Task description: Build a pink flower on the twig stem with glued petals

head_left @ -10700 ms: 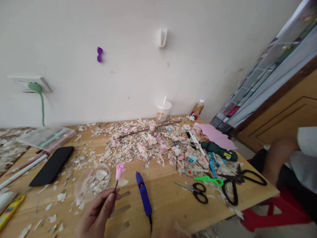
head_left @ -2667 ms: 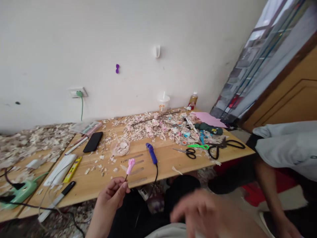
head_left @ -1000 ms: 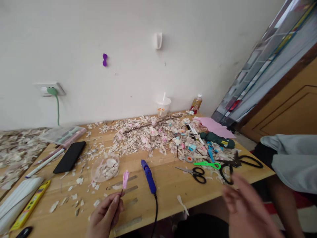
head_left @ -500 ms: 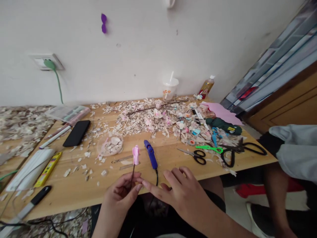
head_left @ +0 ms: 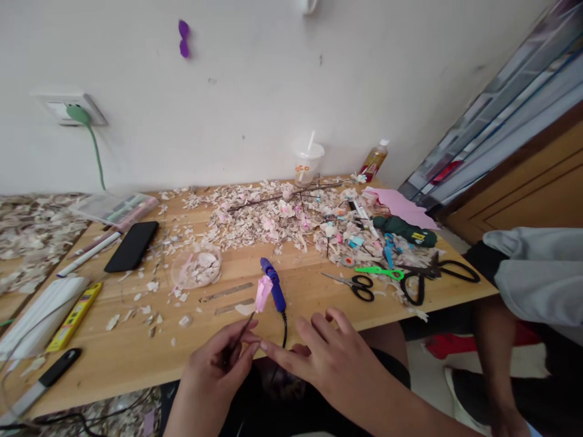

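A thin dark stem topped by a pink paper flower (head_left: 263, 294) is pinched in my left hand (head_left: 223, 358). The flower tilts up and to the right, in front of a blue glue gun (head_left: 274, 285) that lies on the table with its cord toward me. My right hand (head_left: 325, 358) has its fingers spread, and its index fingertip meets the left fingertips near the stem. Whether it grips anything there is hard to see, but nothing shows in it. To its upper right lie small scissors (head_left: 357, 284) with black handles.
Paper scraps (head_left: 255, 224) cover the back of the table, with a plastic cup (head_left: 308, 164) and a bottle (head_left: 375, 160) behind. Large black-handled scissors (head_left: 432, 273) lie right. A phone (head_left: 132, 246), a yellow box (head_left: 75, 317) and a knife (head_left: 59, 368) lie left. Another person's arm (head_left: 494, 346) is at right.
The pink flower has tipped to the right and toward me, now overlapping the glue gun in view. The whole view has shifted slightly. My right hand stays nearly as it was.
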Tool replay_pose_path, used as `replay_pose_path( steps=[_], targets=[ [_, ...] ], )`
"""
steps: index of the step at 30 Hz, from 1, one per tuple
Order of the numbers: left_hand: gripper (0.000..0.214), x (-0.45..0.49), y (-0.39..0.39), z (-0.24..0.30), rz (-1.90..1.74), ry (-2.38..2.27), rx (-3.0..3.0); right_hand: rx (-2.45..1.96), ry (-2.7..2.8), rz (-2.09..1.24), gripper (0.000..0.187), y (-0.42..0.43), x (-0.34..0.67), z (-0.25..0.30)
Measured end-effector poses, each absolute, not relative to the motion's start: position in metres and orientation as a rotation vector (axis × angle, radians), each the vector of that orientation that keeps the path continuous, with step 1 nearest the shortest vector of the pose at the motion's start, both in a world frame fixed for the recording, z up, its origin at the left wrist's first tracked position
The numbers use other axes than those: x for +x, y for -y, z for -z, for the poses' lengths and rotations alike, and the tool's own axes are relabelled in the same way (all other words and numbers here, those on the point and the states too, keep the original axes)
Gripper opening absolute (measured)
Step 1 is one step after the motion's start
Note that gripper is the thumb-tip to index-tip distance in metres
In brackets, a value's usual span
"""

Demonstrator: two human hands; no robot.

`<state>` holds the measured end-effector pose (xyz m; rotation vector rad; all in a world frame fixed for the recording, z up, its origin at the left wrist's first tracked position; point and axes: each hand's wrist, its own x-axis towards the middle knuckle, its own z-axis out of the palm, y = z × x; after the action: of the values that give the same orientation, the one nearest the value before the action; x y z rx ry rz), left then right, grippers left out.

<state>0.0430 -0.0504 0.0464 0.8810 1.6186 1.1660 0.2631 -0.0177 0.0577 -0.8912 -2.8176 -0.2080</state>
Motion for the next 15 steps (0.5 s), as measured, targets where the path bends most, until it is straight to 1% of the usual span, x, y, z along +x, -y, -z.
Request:
replay_pose_path(
  steps=[7,11,15],
  targets=[
    [0.038,0.041,0.054,-0.039,-1.133,-1.675,0.907,-0.925,2.819,0.206,0.06,0.019,0.258,-0.048],
    [0.041,0.041,0.055,-0.029,-1.098,-1.689,0.896,-0.948,2.796,0.223,0.065,0.019,0.255,-0.044],
    [0.039,0.041,0.052,-0.033,-1.172,-1.645,0.824,-0.939,2.805,0.214,0.072,0.019,0.254,-0.043]
  ],
)
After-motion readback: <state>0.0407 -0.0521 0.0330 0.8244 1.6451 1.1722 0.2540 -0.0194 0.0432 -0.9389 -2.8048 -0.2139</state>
